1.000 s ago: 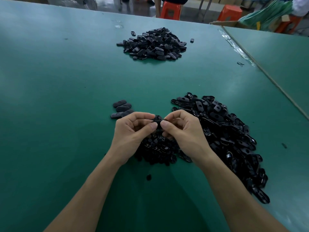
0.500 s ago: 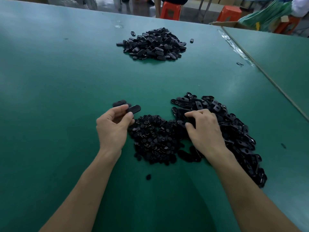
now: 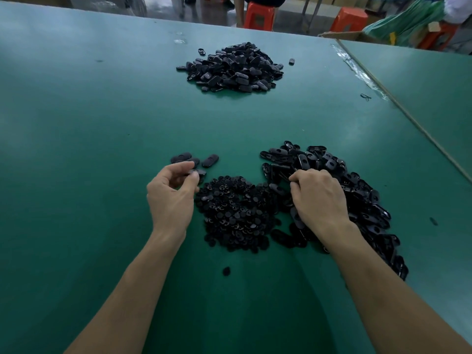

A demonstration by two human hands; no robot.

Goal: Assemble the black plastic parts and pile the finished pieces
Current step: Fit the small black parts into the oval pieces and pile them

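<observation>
My left hand (image 3: pixel 173 198) hovers with loosely curled fingers over a small group of finished black pieces (image 3: pixel 187 159) and holds nothing. One finished piece (image 3: pixel 210 160) lies just beyond its fingertips. My right hand (image 3: pixel 319 198) reaches into the big heap of oval black shells (image 3: pixel 357 190), its fingertips curled round one shell at the heap's near-left edge. Between my hands lies a pile of small round black parts (image 3: pixel 229 213).
A large heap of black pieces (image 3: pixel 229 67) sits far back on the green table (image 3: pixel 89 149). One stray round part (image 3: pixel 226 271) lies near me. A seam (image 3: pixel 408 118) joins a second table on the right. Orange stools (image 3: pixel 259 17) stand beyond the far edge.
My hands came apart after pressing a piece together. The left hand carried the finished piece to the small group and let it go. The right hand moved into the oval shell heap.
</observation>
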